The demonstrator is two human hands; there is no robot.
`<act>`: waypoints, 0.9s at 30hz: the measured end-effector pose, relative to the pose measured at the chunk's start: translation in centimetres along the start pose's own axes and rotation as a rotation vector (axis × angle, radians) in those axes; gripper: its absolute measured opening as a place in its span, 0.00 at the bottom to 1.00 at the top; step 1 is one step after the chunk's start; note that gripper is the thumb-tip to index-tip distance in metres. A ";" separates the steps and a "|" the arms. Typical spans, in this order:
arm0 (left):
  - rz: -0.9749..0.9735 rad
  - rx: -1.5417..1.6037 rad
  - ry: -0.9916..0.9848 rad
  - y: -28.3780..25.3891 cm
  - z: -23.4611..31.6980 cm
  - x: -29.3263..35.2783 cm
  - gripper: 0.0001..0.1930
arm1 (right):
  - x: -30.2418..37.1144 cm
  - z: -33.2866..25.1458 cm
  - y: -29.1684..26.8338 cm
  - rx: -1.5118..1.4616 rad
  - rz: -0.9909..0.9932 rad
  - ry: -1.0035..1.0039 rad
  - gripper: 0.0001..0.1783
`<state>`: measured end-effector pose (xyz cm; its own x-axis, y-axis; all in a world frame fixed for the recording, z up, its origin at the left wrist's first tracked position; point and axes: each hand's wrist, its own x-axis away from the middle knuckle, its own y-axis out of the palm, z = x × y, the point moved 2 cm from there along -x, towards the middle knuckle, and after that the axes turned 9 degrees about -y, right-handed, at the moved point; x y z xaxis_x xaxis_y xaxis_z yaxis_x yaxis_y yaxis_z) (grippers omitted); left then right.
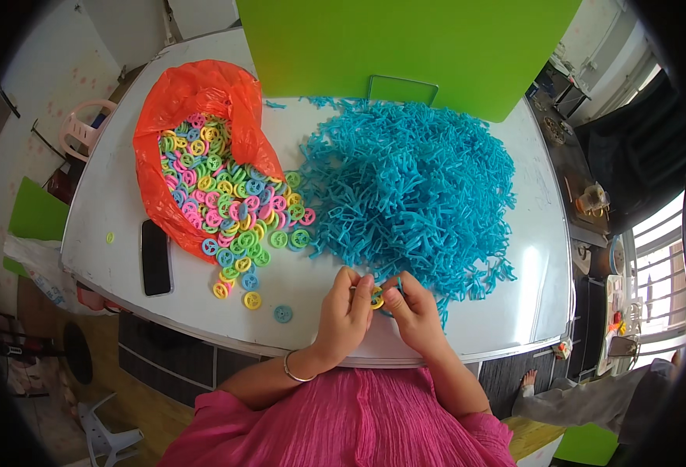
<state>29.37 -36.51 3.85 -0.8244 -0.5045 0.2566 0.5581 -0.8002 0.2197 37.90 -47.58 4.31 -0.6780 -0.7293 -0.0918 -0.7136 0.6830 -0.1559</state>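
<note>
Close to the table's front edge, my left hand (343,319) pinches a small yellow plastic wheel (377,300) between thumb and fingers. Right beside it, my right hand (416,317) is closed on a small blue plastic piece (400,285), which meets or nearly meets the wheel; the fingers partly hide both. A large heap of blue forked plastic pieces (413,187) lies just beyond my hands. To the left, a red plastic bag (152,175) lies open, with many pink, yellow, green and blue wheels (226,191) spilling from its mouth.
A black phone (156,258) lies left of the wheels on the white table (106,226). One blue wheel (283,314) sits apart near the front edge. An upright green board (405,47) borders the far side. At right, another person's foot (530,378) shows below.
</note>
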 end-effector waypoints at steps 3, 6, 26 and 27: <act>0.040 -0.100 0.112 -0.3 0.0 0.1 0.09 | 0.0 0.3 0.3 -0.052 0.004 -0.013 0.11; 0.079 -0.156 0.167 -0.7 -0.4 0.1 0.10 | -0.1 -0.6 0.4 0.093 0.009 -0.029 0.11; -0.060 -0.472 0.337 -1.2 2.0 0.1 0.09 | 0.1 -1.7 0.1 -0.477 0.104 0.292 0.22; -0.094 -0.355 0.272 -1.3 1.8 0.0 0.08 | 0.2 -2.2 0.2 -0.493 0.217 0.333 0.23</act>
<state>28.82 -34.88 5.20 -0.8911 -0.4535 -0.0162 0.4521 -0.8841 -0.1182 37.26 -47.50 6.42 -0.7781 -0.5751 0.2525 -0.4975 0.8097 0.3112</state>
